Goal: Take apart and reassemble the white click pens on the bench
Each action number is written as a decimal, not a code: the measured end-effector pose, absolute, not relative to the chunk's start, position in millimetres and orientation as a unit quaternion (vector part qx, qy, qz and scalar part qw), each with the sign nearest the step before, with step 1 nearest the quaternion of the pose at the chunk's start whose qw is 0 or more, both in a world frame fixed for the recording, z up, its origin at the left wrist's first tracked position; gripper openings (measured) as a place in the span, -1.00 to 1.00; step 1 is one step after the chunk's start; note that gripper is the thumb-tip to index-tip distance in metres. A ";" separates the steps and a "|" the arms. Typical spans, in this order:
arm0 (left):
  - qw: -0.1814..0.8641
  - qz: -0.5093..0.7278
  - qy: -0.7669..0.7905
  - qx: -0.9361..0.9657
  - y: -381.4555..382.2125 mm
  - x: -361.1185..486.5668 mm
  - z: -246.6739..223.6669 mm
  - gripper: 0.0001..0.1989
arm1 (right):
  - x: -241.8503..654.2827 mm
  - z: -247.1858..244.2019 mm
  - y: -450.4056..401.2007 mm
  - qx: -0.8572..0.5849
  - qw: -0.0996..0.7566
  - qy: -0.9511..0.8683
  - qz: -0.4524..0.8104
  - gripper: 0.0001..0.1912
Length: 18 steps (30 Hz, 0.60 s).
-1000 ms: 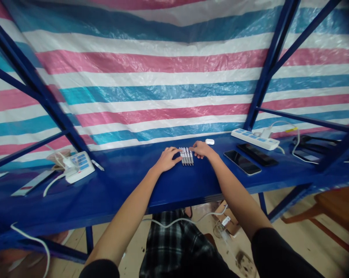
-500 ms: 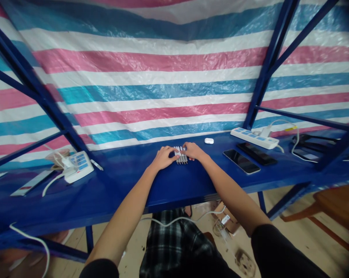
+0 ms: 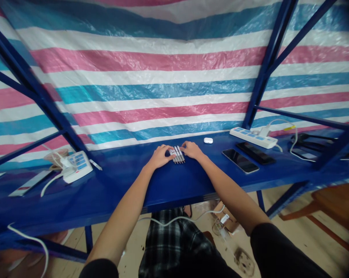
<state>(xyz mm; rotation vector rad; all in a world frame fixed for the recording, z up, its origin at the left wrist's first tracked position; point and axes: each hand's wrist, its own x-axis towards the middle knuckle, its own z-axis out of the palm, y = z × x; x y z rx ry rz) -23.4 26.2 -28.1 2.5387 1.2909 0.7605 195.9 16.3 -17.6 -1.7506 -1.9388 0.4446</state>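
Observation:
Several white pens with grey grips lie side by side on the blue tabletop, their tips towards me and slightly fanned. My left hand closes on the left side of the row, its thumb resting across the pens and its fingers behind them. At the right side, my right hand has curled fingers against the upper ends of the rightmost pens. Part of the row is hidden behind my left thumb and fingers.
A white earbud case sits behind my right hand. Right of it lie a phone, a black device and a power strip. At left are another power strip, a white marker-like stick and a plastic cup. Blue posts frame the table.
The right hand has drawn slightly away from the left hand, so more of the pens shows between them. The pens have shifted a little left and look more fanned out.

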 end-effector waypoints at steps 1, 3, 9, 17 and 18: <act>0.102 0.256 0.433 0.858 26.9 -23.5 -28.7 -0.59 | 196.7 -17.7 15.9 -0.637 0.243 -0.710 0.174 -0.71; 0.111 0.253 0.431 0.859 28.1 -23.4 -29.9 -0.61 | 196.9 -18.2 15.4 -0.625 0.249 -0.715 0.188 -0.74; 0.111 0.254 0.425 0.862 28.4 -23.0 -30.9 -0.68 | 195.3 -19.3 14.5 -0.613 0.263 -0.719 0.196 -0.72; 0.088 0.380 0.420 0.819 24.9 -21.0 -22.4 -0.74 | 199.5 -17.8 14.6 -0.638 0.276 -0.691 0.198 -0.73; 0.096 0.402 0.425 0.805 23.2 -20.7 -19.8 -0.67 | 200.0 -18.1 14.9 -0.639 0.275 -0.689 0.201 -0.72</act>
